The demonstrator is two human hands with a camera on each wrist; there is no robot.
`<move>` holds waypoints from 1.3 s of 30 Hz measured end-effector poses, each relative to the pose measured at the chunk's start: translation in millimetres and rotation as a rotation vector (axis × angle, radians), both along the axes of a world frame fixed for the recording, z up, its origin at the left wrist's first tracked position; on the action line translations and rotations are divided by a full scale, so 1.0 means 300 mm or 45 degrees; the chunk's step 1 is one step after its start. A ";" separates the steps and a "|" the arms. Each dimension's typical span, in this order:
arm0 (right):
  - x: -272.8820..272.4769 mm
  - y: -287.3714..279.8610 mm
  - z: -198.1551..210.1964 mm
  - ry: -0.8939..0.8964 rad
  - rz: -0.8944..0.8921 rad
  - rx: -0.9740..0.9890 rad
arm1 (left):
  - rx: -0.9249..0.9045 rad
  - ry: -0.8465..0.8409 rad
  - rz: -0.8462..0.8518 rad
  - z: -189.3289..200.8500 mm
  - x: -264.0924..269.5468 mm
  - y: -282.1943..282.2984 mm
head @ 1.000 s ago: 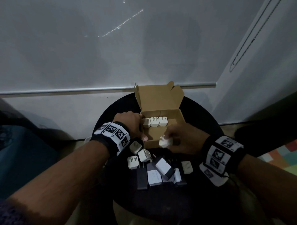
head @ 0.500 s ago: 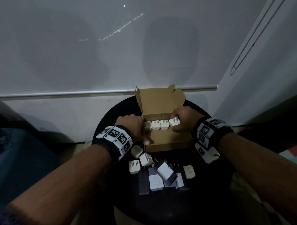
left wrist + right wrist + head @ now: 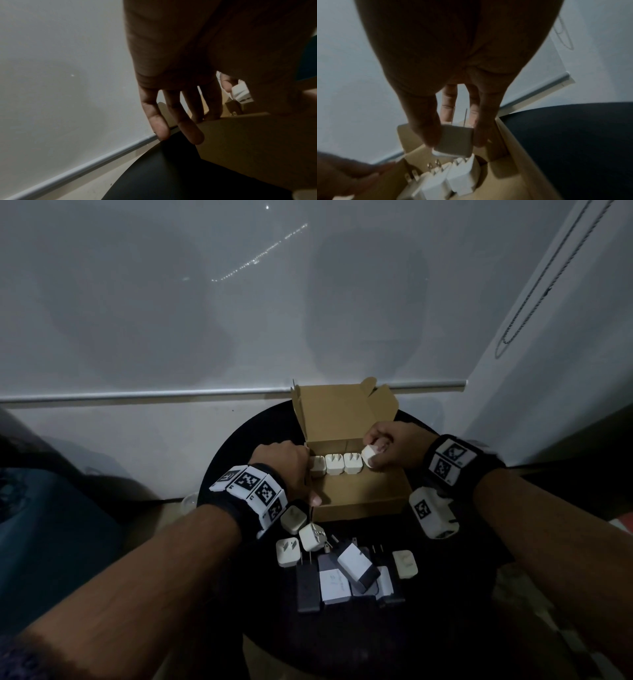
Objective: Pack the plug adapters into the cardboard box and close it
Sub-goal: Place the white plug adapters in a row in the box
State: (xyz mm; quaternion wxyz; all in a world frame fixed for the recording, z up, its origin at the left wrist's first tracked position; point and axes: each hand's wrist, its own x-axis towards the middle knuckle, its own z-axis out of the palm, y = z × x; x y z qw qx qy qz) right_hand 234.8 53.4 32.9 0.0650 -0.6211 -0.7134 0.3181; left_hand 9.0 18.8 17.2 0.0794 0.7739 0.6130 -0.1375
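The open cardboard box [image 3: 359,498] stands on a round black table [image 3: 260,440] with its lid up. Three white plug adapters [image 3: 335,464] stand in a row along its back wall, prongs up. My right hand [image 3: 375,455] pinches a fourth white adapter [image 3: 369,456] at the right end of that row; in the right wrist view the adapter [image 3: 455,140] hangs between thumb and fingers just above the row [image 3: 453,180]. My left hand [image 3: 291,469] holds the box's left wall [image 3: 248,142], thumb inside, fingers [image 3: 188,129] down the outside.
In front of the box lie loose white adapters [image 3: 293,519] [image 3: 312,537] [image 3: 288,556] [image 3: 405,564] and a pile of larger dark and white chargers [image 3: 356,568]. A white wall with a grey rail [image 3: 137,396] is right behind the table.
My right hand carried the white adapter from the box's front edge to the back right, beside the row of three. The left hand stayed on the left wall.
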 end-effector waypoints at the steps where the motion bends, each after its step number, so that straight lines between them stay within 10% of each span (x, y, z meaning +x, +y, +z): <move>1: 0.001 -0.002 -0.007 -0.043 0.015 0.011 | -0.005 -0.004 0.004 0.002 0.001 -0.001; 18: -0.095 -0.003 -0.033 -1.098 1.015 0.046 | 0.016 0.043 -0.039 -0.007 0.001 -0.006; 39: -0.105 0.005 -0.066 -0.954 0.509 0.208 | -0.010 0.014 -0.034 -0.004 -0.007 -0.005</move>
